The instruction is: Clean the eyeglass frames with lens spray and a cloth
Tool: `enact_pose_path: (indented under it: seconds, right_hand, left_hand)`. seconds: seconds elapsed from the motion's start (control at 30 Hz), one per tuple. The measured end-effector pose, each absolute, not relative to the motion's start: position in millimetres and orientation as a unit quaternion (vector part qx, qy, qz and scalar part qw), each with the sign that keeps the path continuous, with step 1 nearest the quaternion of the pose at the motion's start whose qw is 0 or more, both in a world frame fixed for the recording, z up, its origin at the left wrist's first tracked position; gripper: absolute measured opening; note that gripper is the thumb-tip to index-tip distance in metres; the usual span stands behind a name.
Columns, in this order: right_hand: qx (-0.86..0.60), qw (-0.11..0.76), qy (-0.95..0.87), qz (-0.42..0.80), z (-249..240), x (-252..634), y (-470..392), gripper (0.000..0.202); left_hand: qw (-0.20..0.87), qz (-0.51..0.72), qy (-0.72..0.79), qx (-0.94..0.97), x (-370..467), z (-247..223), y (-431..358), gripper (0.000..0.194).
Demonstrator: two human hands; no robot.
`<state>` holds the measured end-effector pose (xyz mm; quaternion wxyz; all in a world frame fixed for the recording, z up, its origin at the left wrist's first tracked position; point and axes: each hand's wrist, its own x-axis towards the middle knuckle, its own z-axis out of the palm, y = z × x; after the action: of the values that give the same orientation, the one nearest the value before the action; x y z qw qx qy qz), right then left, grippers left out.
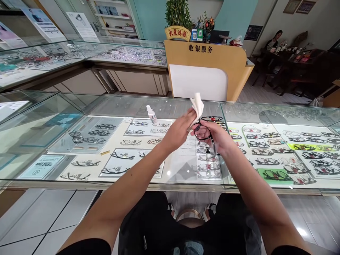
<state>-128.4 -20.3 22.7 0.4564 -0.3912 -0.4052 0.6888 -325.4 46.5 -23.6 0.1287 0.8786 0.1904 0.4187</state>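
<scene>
Above the glass counter, my right hand is closed on a pair of black-framed eyeglasses, with one round lens facing me and a temple hanging down. My left hand grips a white cleaning cloth, which sticks up beyond the fingers. The cloth and left fingertips are close against the far side of the glasses; exactly where they touch is hidden. A small white spray bottle stands on the glass top to the left of my hands.
Rows of eyeglasses lie inside the glass display counter below my arms. Behind it are another showcase and a wooden cashier desk with a plant. A person sits at a table, far right.
</scene>
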Motion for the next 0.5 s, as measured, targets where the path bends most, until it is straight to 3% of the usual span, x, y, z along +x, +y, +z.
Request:
enact_pose_path:
  seconds: [0.27, 0.5]
  right_hand:
    - [-0.378, 0.406, -0.365, 0.748, 15.6, -129.0, -18.3, 0.026]
    - [-0.346, 0.403, -0.351, 0.771, 14.4, -131.5, -18.5, 0.027]
  left_hand:
    - [0.135, 0.450, 0.202, 0.860, -328.2, -16.8, 41.5, 0.039]
    - [0.123, 0.479, 0.208, 0.844, -333.8, -22.5, 41.0, 0.038]
